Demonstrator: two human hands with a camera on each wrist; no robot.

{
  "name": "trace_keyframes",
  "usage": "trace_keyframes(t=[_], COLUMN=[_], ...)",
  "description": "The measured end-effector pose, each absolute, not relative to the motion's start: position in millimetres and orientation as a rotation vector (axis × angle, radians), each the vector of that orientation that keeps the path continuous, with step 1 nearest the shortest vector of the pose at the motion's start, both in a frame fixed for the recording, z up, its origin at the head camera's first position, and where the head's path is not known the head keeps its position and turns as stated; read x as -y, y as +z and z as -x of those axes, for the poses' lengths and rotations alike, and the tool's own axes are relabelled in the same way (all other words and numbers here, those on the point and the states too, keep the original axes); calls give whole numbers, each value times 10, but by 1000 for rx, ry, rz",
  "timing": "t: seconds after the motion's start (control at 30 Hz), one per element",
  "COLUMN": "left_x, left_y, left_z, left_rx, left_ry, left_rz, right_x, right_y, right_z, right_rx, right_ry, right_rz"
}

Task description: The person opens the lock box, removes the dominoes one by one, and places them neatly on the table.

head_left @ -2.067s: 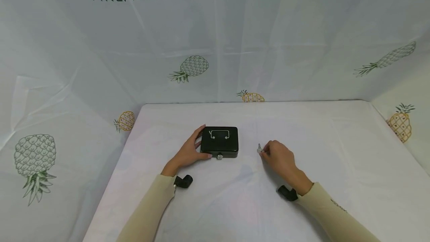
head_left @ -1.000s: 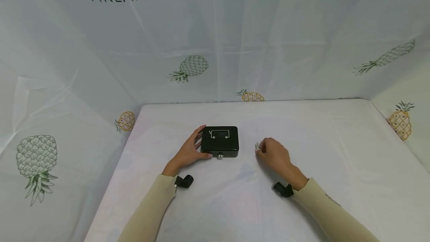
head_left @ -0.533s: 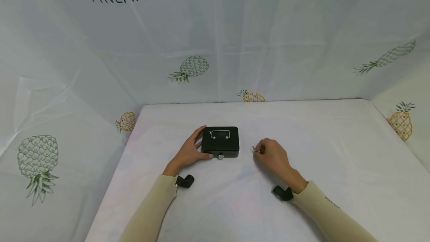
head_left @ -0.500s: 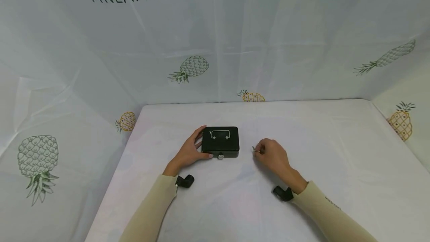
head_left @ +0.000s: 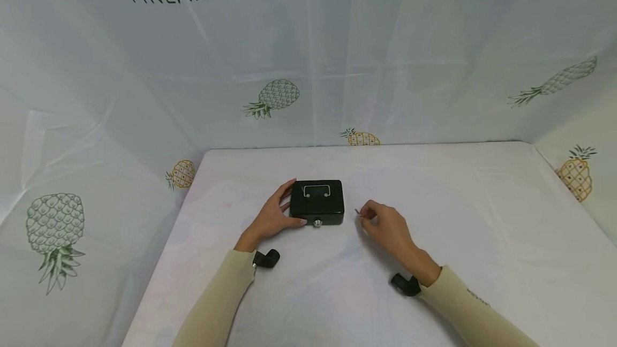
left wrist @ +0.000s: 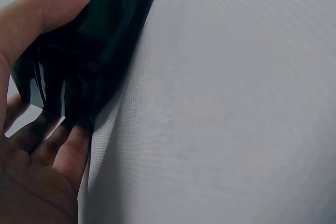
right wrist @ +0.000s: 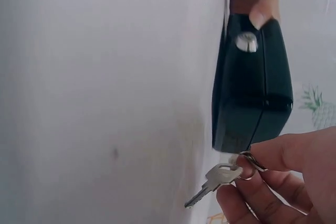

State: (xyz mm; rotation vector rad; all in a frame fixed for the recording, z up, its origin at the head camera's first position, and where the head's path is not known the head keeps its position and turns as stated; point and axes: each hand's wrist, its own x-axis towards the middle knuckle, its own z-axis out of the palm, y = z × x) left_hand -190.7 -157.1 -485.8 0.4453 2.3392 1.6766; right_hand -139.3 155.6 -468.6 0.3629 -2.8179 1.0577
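Note:
A small black cash box (head_left: 315, 206) sits closed on the white cloth, its wire handle (head_left: 316, 188) folded flat on the lid. A silver lock (right wrist: 247, 42) is on its front wall. My left hand (head_left: 272, 216) grips the left end of the box, thumb on the front wall and fingers round the side, as the left wrist view shows. To the right of the box, my right hand (head_left: 387, 226) pinches a key ring (right wrist: 253, 162) between thumb and fingers. A silver key (right wrist: 214, 183) hangs from that ring, apart from the box.
White cloth covers the table (head_left: 448, 191). A pineapple-print curtain (head_left: 409, 68) rises behind the back edge and along both sides. A black wrist camera (head_left: 266, 258) sits on the left wrist, another black camera (head_left: 406, 284) on the right.
My right hand has moved left towards the box with the key, whose angle has changed in the fingers. The left hand and the box have barely moved.

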Motion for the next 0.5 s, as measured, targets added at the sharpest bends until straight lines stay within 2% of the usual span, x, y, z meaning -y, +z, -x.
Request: trace_keyframes(t=[0.5], left_x=[1543], left_y=[-4841], left_z=[1948], left_rx=[-2313], left_ry=[1706], left_rz=[-389], right_x=[-1229], right_y=[-4638], right_z=[1193], right_rx=[2789], right_ry=[945], right_rz=[-468])
